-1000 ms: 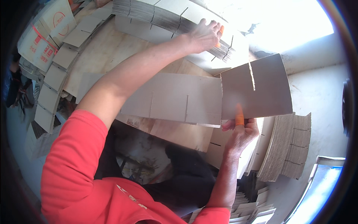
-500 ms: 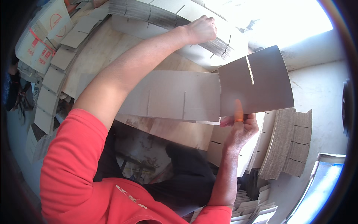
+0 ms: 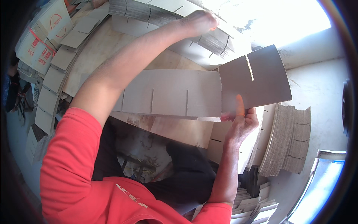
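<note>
The person in the red shirt (image 3: 71, 164) sits at a wooden table (image 3: 182, 131), legs in dark trousers (image 3: 184, 177) on the near side. The right hand (image 3: 242, 125) grasps the near edge of a grey-brown cardboard panel (image 3: 266, 80) from below, a finger in an orange cover (image 3: 240, 103) lying flat against the panel's face. That panel tilts up toward the far right and has one slit open at its far edge. Its left edge meets a long, paler cardboard strip (image 3: 169, 89), which runs leftward over the table and passes behind the left forearm; three thin slits show in the strip's near half. Whether the two are joined, I cannot tell from here. The left hand (image 3: 199, 23) is curled at the far side, over a long stack of slotted cards (image 3: 138, 12); it is blurred, and I cannot tell whether it pinches a card. On the right, beyond the right forearm, stands a thick brown stack (image 3: 278, 143), with a loose heap of cards (image 3: 251, 209) nearer. Along the left runs a row of overlapping cards (image 3: 48, 98), just beside a white carton (image 3: 44, 37) with red printing. A pale wall (image 3: 322, 89) closes off the right.
</note>
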A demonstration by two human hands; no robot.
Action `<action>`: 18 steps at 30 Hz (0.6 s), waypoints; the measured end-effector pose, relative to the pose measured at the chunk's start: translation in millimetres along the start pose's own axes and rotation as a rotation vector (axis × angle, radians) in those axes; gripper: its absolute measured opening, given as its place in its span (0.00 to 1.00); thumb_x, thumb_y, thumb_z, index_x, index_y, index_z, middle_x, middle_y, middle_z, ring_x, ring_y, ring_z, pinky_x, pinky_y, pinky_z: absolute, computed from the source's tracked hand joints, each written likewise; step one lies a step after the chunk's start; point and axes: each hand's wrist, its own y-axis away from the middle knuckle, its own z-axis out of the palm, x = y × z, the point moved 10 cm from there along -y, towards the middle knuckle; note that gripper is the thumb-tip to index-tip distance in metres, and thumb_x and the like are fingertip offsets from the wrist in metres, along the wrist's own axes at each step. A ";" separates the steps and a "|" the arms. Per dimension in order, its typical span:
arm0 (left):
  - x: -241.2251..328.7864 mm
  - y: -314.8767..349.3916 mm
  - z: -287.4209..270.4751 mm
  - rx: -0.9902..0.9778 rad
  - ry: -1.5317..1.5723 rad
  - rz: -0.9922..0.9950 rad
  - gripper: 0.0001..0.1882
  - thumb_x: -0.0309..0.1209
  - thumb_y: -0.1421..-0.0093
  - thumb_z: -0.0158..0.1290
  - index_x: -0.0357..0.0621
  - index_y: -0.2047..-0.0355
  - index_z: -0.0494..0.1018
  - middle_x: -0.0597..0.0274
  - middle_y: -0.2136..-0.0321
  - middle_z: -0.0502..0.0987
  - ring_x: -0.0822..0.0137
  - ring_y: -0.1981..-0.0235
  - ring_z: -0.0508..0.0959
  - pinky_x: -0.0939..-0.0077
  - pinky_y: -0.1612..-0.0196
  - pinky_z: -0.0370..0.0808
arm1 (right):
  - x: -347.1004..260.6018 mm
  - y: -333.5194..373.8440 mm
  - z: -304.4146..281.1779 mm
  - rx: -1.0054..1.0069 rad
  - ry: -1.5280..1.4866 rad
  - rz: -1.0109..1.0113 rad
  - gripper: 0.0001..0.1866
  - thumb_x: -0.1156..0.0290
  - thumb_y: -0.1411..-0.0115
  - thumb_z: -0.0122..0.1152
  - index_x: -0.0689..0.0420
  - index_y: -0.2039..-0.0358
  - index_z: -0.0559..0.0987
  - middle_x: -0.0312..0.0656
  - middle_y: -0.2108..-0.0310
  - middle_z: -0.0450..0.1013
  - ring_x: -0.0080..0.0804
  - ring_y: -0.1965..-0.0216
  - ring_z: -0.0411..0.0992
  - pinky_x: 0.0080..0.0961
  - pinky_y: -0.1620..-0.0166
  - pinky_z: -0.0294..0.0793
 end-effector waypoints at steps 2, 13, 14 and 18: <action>28.3 4.9 3.3 0.025 -0.287 0.190 0.02 0.22 0.50 0.51 0.38 0.75 0.72 0.56 0.71 0.74 0.65 0.66 0.76 0.75 0.66 0.77 | 1.8 -2.1 -0.1 0.006 -0.001 0.007 0.09 0.72 0.38 0.59 0.66 0.66 0.76 0.39 0.82 0.71 0.22 0.89 0.68 0.17 0.85 0.66; 99.4 57.5 -8.0 0.136 -0.427 0.408 0.10 0.22 0.56 0.55 0.29 0.71 0.76 0.54 0.71 0.75 0.67 0.67 0.74 0.82 0.72 0.77 | 3.1 -1.3 0.2 0.008 -0.023 0.006 0.08 0.73 0.38 0.59 0.65 0.63 0.76 0.38 0.79 0.72 0.23 0.88 0.69 0.16 0.86 0.66; 97.9 60.0 -8.5 0.168 -0.407 0.411 0.10 0.22 0.56 0.55 0.29 0.72 0.75 0.54 0.72 0.75 0.68 0.67 0.74 0.82 0.73 0.77 | 2.4 -0.5 0.3 0.010 -0.024 0.003 0.08 0.73 0.38 0.59 0.65 0.63 0.77 0.38 0.79 0.72 0.23 0.88 0.69 0.16 0.86 0.66; 81.1 61.7 2.1 0.036 -0.473 0.334 0.09 0.21 0.56 0.55 0.29 0.72 0.75 0.54 0.72 0.74 0.68 0.69 0.73 0.81 0.72 0.77 | 2.4 1.0 1.6 -0.007 -0.046 0.005 0.08 0.73 0.38 0.59 0.65 0.62 0.77 0.38 0.79 0.72 0.23 0.88 0.69 0.16 0.86 0.66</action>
